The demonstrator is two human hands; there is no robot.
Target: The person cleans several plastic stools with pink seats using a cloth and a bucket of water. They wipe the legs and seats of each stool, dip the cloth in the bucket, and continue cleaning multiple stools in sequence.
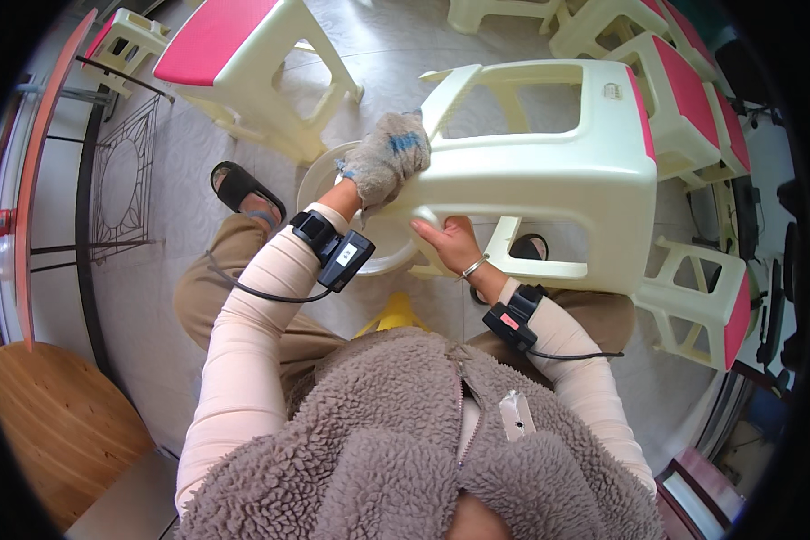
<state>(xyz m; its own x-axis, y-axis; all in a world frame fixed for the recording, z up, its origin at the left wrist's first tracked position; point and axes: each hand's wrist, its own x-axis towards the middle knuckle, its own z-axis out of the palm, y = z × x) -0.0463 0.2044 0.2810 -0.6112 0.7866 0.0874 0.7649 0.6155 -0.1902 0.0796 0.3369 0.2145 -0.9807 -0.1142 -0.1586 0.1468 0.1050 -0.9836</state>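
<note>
A cream plastic stool [513, 169] with a pink seat lies on its side before me, its seat facing right. My left hand [388, 158] is wrapped in a grey cloth with blue marks and presses it against a leg of the stool. My right hand [452, 243] grips the edge of the stool's near side opening, thumb on the outer face. Below the cloth and the stool's legs stands a round white bucket [317, 177], partly covered; what it holds cannot be made out.
Another pink-topped stool [270, 74] stands upright at the upper left. Several more stools [682, 101] stand at the right, with a smaller one [702, 304] below them. A round wooden tabletop [61, 425] is at the lower left, near a metal frame [125, 179].
</note>
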